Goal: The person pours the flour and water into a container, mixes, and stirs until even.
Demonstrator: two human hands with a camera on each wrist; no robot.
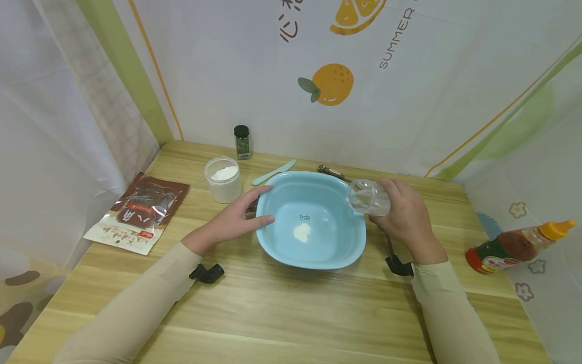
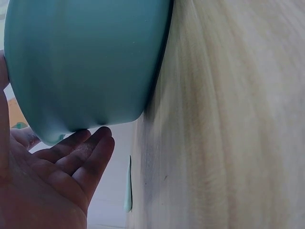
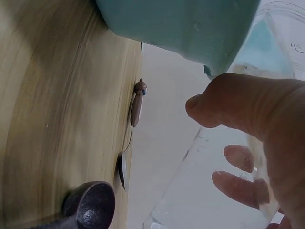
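Note:
A light-blue plastic basin (image 1: pixel 313 253) sits on the wooden table with a small patch of white powder (image 1: pixel 302 232) on its bottom. My left hand (image 1: pixel 232 222) grips the basin's left side, thumb over the rim; in the left wrist view its fingertips (image 2: pixel 102 133) touch the outer wall. At the right rim, my right hand (image 1: pixel 404 212) holds a clear plastic cup (image 1: pixel 370 197), tipped with its mouth toward the basin. Through the cup's clear wall, the right wrist view shows some fingers (image 3: pixel 238 186) behind it, with the thumb on the near side.
Left of the basin stand a clear jar of white powder (image 1: pixel 226 184) and a printed bag (image 1: pixel 141 212). Behind are a black-lidded jar (image 1: pixel 243 144), a pale-green spreader (image 1: pixel 273 173) and a brown-handled utensil (image 1: pixel 331 172). A black round-bowled spoon (image 3: pixel 95 205) and a sauce bottle (image 1: pixel 518 247) are at right.

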